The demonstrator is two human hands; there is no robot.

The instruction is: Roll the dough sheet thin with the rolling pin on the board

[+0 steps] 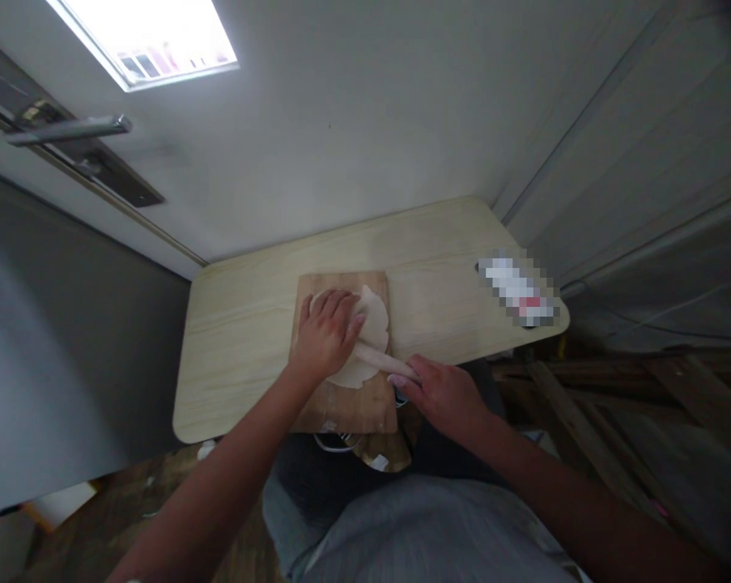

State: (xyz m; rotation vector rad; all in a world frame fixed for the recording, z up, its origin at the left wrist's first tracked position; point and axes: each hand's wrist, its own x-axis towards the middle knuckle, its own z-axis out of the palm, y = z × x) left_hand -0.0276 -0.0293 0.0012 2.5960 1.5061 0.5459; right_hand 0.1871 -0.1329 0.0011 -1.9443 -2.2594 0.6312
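Your right hand [447, 397] has its grip wrapped around the near right end of a pale rolling pin [384, 361], just off the right edge of the wooden board [346, 409]. Your left hand [327, 334] lies palm down over the middle of the board, fingers fanned across a sheet of dough [374, 317]. It covers the pin's other end, so you cannot tell from here whether that grip curls around the wood or only presses on it.

The dough lies flat and thin on the board, roughly round with an uneven rim, reaching the board's right edge. The pin slants over it, from under your left hand out past that edge. The board rests on a pale wood-grain surface [237, 340] and juts past its near edge towards you.

Well to the right of the board, a pixelated white item [514, 287] with a red patch sits on the surface. Beyond the board stands a white door [341, 146], its metal handle [74, 129] and bright window [152, 32] far to the board's left.
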